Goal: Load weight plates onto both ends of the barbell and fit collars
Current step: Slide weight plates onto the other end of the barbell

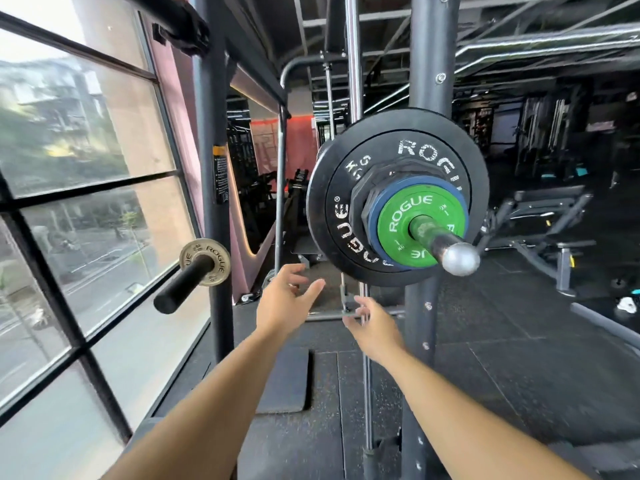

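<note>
The barbell sleeve's end [459, 258] points toward me at centre right. On it sit a large black Rogue plate [346, 216], a black faceted plate [367, 192], a thin blue plate [375, 220] and a small green Rogue plate [398, 223] outermost. I see no collar on the sleeve. My left hand [287, 299] and my right hand [374, 323] are both stretched out below the plates, fingers loose, holding nothing and touching nothing.
A storage peg [183, 285] with a small grey Rogue plate [205, 260] sticks out of the rack upright [214, 202] at left. Another upright [426, 74] stands behind the plates. Windows run along the left. A bench [540, 216] stands at right on the rubber floor.
</note>
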